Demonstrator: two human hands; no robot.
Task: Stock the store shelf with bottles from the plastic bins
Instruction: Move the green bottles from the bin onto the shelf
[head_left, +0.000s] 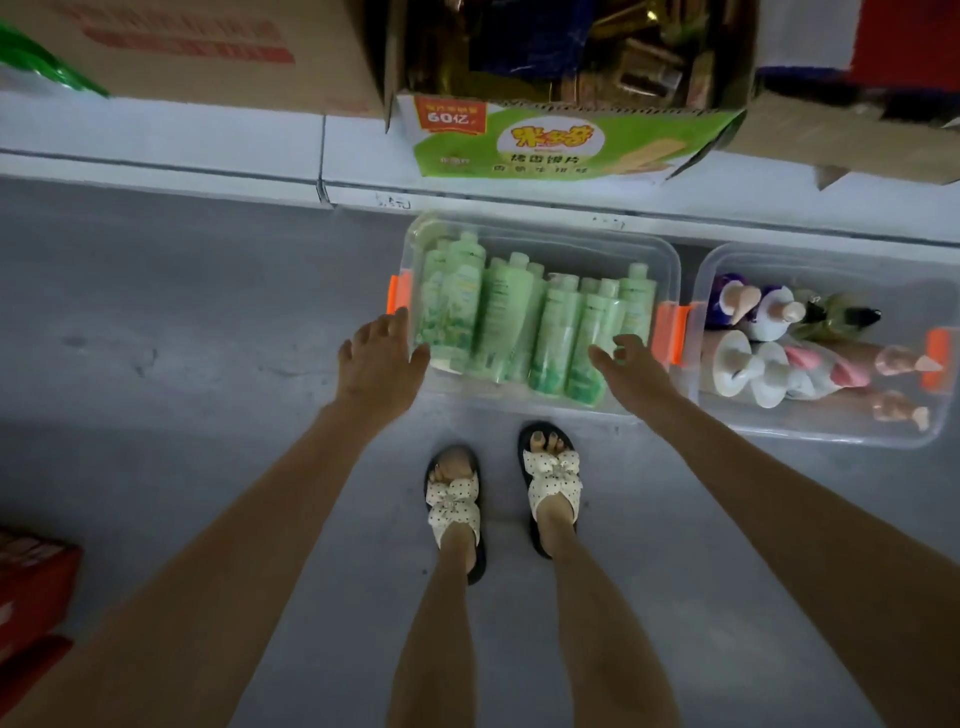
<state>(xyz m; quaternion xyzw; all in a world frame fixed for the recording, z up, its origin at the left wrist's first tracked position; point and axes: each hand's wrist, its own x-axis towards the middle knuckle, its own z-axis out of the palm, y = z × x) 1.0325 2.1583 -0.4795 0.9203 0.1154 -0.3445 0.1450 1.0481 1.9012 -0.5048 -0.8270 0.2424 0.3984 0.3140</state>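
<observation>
A clear plastic bin (670, 270) with orange latches stands on the floor against the shelf base, holding several green bottles (506, 317) lying side by side. My left hand (379, 358) hovers over the bin's left end, fingers spread and relaxed, holding nothing. My right hand (628, 364) reaches over the bin's near right part, fingers loosely bent above the bottles, holding nothing. A second clear bin (831, 436) to the right holds purple, white and pink bottles (779, 358).
The white bottom shelf (208, 140) runs across the top, carrying a brown carton (182, 47) and an open green-and-white carton (566, 140). My sandalled feet (504, 493) stand on grey floor just before the bin. A red crate (31, 587) sits at far left.
</observation>
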